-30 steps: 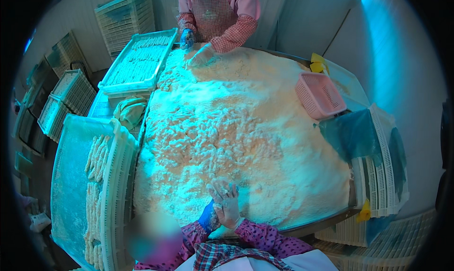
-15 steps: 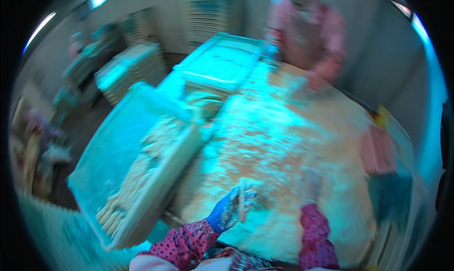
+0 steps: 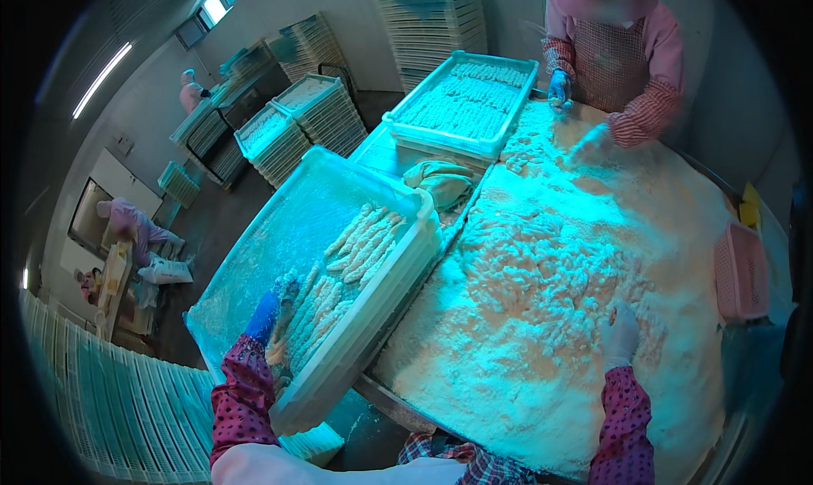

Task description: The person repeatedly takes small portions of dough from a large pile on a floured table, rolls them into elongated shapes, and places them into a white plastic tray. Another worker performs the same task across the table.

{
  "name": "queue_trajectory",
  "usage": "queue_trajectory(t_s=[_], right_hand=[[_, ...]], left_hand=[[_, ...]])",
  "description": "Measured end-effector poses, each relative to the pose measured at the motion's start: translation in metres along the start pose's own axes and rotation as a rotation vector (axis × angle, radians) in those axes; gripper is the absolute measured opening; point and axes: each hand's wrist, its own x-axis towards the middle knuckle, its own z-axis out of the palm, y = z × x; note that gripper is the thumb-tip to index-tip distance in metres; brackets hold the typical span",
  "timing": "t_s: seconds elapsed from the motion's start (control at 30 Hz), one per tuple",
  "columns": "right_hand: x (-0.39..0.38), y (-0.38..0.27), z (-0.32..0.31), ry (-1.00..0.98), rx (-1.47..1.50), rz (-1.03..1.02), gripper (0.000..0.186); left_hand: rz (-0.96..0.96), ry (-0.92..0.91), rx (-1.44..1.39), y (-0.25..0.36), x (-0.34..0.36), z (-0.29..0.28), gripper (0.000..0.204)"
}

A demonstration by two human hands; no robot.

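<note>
My left hand [image 3: 268,312], in a flour-dusted blue glove, is down inside the large pale plastic tray [image 3: 246,239] at left. Its fingers close over a crumb-coated strip at the near-left end of the rows; the hand partly hides that strip. Several more coated strips [image 3: 364,243] lie side by side along the tray's right side. On the right, my right hand [image 3: 621,337], in a whitish glove, rests at the heap of pale crumbs [image 3: 542,273] on the table. Its fingers curl inward, and a small dark spot shows between them; what it is I cannot make out.
Across the table a person [image 3: 614,61] works at the crumbs. Beyond my tray stand a bundled cloth [image 3: 440,180] and another filled tray [image 3: 461,104]. A pink basket [image 3: 741,273] sits at the right edge. Stacked trays [image 3: 432,27] and other people are farther back.
My left hand has moved left from over the crumbs into the tray, carrying a coated strip. My right hand stays over the crumbs. The view has turned left and is sharper.
</note>
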Motion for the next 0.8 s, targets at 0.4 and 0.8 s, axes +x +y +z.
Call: queue_trajectory(t_s=[0.4,0.8], right_hand=[[-0.050,-0.060,-0.111,-0.636,0.845,-0.221,0.022],[-0.119,-0.016,-0.077,-0.407,0.529,0.096,0.032]], left_hand=[[-0.049,-0.234,0.287,-0.013,-0.034,-0.072,0.051],[0.840,-0.659,0.179,-0.048,-0.131,0.381,0.049]])
